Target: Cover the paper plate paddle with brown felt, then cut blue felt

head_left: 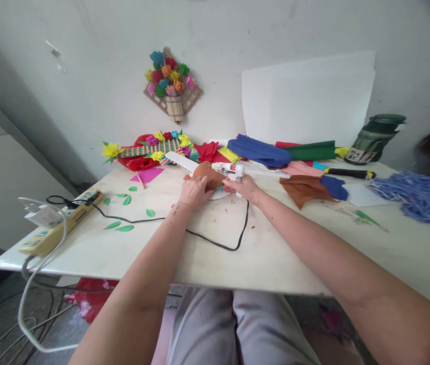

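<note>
My right hand (247, 188) is closed round a white glue gun (234, 172), its nozzle pointing left over a piece of brown crepe paper (210, 175). The paper lies on a white cut-out shape (181, 161), which has a long strip reaching to the upper left. My left hand (195, 191) grips the near left edge of the brown paper with its fingers bent; the fingertips are partly hidden. A black cord (220, 245) runs over the table under my left forearm to the glue gun.
A power strip (59, 223) with plugs sits at the table's left edge. Green paper leaves (127, 201) lie beside it. Behind are a flower-decorated stick craft (150, 148) and blue crepe paper (260, 151). To the right are a dark bottle (374, 139) and blue yarn (424, 197).
</note>
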Tool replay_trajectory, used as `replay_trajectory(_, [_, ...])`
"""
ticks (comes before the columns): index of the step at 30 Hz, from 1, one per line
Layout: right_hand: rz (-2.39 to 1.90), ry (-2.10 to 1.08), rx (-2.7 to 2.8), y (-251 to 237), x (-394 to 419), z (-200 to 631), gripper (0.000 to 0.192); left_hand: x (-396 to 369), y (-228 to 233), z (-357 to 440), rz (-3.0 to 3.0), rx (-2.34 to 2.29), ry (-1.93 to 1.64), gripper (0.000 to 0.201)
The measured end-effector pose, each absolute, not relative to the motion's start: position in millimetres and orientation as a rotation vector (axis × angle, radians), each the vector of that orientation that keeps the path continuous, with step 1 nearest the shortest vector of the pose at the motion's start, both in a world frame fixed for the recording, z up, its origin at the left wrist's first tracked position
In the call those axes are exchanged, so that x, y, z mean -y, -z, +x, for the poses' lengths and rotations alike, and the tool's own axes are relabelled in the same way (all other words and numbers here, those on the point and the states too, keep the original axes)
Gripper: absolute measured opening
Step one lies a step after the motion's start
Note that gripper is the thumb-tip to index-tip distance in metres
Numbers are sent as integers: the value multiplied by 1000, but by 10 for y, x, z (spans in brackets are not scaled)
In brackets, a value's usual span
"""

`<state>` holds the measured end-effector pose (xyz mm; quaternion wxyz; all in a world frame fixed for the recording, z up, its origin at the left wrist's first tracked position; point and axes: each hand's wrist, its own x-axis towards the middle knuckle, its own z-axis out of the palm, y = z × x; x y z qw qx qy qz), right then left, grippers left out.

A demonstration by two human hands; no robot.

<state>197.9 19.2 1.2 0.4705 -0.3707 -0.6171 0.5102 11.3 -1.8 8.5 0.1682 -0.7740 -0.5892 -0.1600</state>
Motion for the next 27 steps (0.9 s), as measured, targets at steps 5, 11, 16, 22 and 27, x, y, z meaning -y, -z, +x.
replay_trajectory(5, [-901,-1260,1468,-50,-140,1976,26,-43,-28,137,-2191,1584,372,30])
replay_trajectory(11, [-937,-1253,1456,-66,-108,1975,27,-60,-47,112,-2187,1596,353,32])
replay_trajectory(16, [-927,-1270,1446,-49,-122,1983,29,-45,-122,117,-2216,1582,309,32])
replay_trajectory(22, [-923,-1284,1440,-57,-103,1985,30,-46,-49,161,-2165,1633,362,29])
replay_trajectory(27, [-886,-1246,1450,-31,-124,1971,29,-29,-14,157,-2170,1646,391,29])
